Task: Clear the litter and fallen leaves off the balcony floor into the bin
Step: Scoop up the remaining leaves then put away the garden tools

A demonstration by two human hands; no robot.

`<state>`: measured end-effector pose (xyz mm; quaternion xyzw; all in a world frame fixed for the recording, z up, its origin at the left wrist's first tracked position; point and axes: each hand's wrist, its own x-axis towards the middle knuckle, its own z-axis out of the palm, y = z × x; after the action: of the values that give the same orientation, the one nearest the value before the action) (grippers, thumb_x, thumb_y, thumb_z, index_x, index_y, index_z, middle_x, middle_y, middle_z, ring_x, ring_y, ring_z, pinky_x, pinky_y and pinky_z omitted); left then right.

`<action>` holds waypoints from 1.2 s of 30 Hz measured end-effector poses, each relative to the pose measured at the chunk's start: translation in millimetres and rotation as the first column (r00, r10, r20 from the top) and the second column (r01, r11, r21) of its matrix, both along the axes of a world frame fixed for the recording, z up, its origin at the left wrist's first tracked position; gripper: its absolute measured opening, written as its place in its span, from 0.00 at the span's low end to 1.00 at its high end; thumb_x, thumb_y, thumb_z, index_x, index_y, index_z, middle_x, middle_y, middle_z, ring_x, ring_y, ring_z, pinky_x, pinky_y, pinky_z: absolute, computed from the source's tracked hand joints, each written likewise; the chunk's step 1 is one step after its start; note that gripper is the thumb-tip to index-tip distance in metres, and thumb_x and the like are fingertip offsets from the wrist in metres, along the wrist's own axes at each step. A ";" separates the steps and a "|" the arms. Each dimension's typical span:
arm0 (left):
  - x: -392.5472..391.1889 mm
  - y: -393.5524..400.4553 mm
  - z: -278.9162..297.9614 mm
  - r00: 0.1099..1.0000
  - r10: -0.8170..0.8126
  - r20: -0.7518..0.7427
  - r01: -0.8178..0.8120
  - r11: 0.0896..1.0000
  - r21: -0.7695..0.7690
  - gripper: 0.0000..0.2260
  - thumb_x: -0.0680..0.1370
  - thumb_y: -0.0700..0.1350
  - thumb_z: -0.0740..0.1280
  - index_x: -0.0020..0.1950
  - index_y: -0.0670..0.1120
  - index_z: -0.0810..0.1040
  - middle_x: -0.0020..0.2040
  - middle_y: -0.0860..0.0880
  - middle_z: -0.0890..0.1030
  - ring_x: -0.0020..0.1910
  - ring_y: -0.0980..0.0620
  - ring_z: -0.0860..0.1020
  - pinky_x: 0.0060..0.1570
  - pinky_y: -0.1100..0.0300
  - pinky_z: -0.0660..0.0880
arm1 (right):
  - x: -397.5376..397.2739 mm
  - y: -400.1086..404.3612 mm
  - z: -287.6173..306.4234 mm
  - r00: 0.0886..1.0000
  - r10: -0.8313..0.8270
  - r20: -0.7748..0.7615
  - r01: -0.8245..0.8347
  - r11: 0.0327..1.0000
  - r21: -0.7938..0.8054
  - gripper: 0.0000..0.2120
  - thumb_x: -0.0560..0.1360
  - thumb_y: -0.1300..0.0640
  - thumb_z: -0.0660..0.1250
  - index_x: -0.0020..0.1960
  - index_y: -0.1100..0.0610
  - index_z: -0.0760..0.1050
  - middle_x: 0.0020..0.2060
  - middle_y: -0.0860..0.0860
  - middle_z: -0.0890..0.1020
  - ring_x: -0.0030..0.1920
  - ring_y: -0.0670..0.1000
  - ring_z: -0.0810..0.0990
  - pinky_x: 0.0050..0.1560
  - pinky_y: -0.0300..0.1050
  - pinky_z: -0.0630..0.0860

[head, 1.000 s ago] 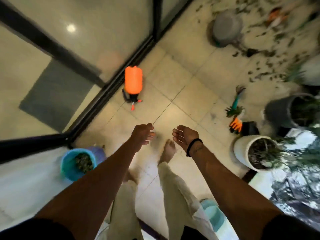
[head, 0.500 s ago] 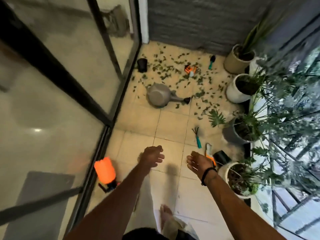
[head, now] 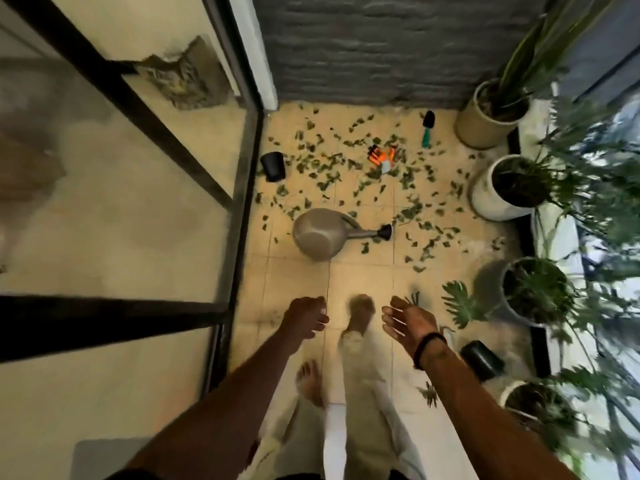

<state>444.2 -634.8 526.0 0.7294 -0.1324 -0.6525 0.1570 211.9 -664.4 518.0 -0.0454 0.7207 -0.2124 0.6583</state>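
Big tiled balcony floor is taking up most of the view, with a glass sliding door running down the left side and a grey brick wall sitting at the far end. Along the right edge a row of potted plants is lining up: a tan pot in the far corner, then a white pot, then a grey pot nearer in. A grey watering can is lying on its side mid-floor, spout pointing right. The fallen leaves are sitting scattered all over the far half of the floor, around and beyond the can, well apart from the person. Mixed in with them, a small black pot is lying by the door frame, orange gloves are lying in the thick of the leaves, and a green-handled trowel is sitting near the tan pot. Another black pot is tipped over close on the right. Both arms are reaching forward: left hand is hanging with fingers loosely curled, holding nothing, and right hand is spread out relaxed, also empty, black band on the wrist.
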 end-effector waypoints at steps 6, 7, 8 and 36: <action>34.9 -132.1 -141.4 0.993 0.111 0.049 -0.110 0.994 -0.026 0.05 0.82 0.50 0.67 0.52 0.48 0.78 0.44 0.45 0.83 0.37 0.50 0.80 0.35 0.60 0.73 | 26.8 -149.8 -152.0 0.936 0.345 -0.067 -0.348 0.936 -0.049 0.03 0.78 0.62 0.71 0.47 0.63 0.80 0.39 0.60 0.82 0.31 0.53 0.77 0.32 0.41 0.74; 44.5 -148.9 -174.0 0.989 0.146 0.035 -0.145 0.989 -0.018 0.04 0.82 0.48 0.67 0.50 0.49 0.78 0.42 0.45 0.81 0.33 0.51 0.78 0.31 0.62 0.72 | 29.1 -170.8 -186.6 0.928 0.368 -0.063 -0.371 0.927 -0.047 0.03 0.78 0.64 0.70 0.50 0.64 0.80 0.40 0.61 0.83 0.29 0.53 0.78 0.28 0.40 0.75; 54.0 -162.4 -203.1 0.985 0.171 0.036 -0.171 0.985 -0.004 0.04 0.82 0.46 0.67 0.48 0.49 0.78 0.40 0.46 0.79 0.30 0.52 0.76 0.27 0.65 0.69 | 30.1 -190.1 -220.9 0.918 0.393 -0.053 -0.396 0.918 -0.039 0.04 0.79 0.65 0.69 0.52 0.65 0.80 0.38 0.61 0.83 0.26 0.52 0.79 0.27 0.40 0.75; 53.6 -290.2 -384.0 0.974 -0.206 0.095 0.203 0.979 0.033 0.36 0.73 0.66 0.72 0.76 0.57 0.64 0.69 0.50 0.73 0.62 0.45 0.74 0.53 0.47 0.76 | 69.6 -191.1 -405.5 0.915 -0.381 0.134 0.364 0.922 0.134 0.31 0.67 0.28 0.71 0.62 0.46 0.81 0.57 0.48 0.85 0.60 0.55 0.81 0.65 0.63 0.76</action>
<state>497.8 -925.0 141.9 0.7447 -0.2067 -0.6302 0.0739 281.5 -855.5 112.5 0.1449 0.6722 -0.2982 0.6620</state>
